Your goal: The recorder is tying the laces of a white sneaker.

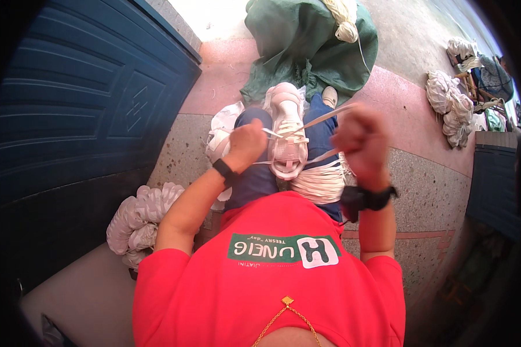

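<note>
A pale pink-white sneaker (288, 151) rests between my blue-trousered thighs, its toe toward the far side. Thin white shoelaces (318, 120) run from its eyelets out to both sides. My left hand (246, 144) is closed on a lace just left of the shoe. To the right, raised above my thigh, my right hand (362, 137) is closed on the other lace, which is stretched taut. That hand is blurred by motion. Across my right thigh lies a bundle of cream-white laces (321, 182). Another pale shoe (219, 141) shows partly behind my left hand.
A green cloth sack (307, 49) stands ahead, with a hank of cream laces (344, 26) on it. Strings of pale shoes (145, 217) sit at my left, and further bunches (448, 104) at the far right. A dark blue door (87, 98) borders the left side.
</note>
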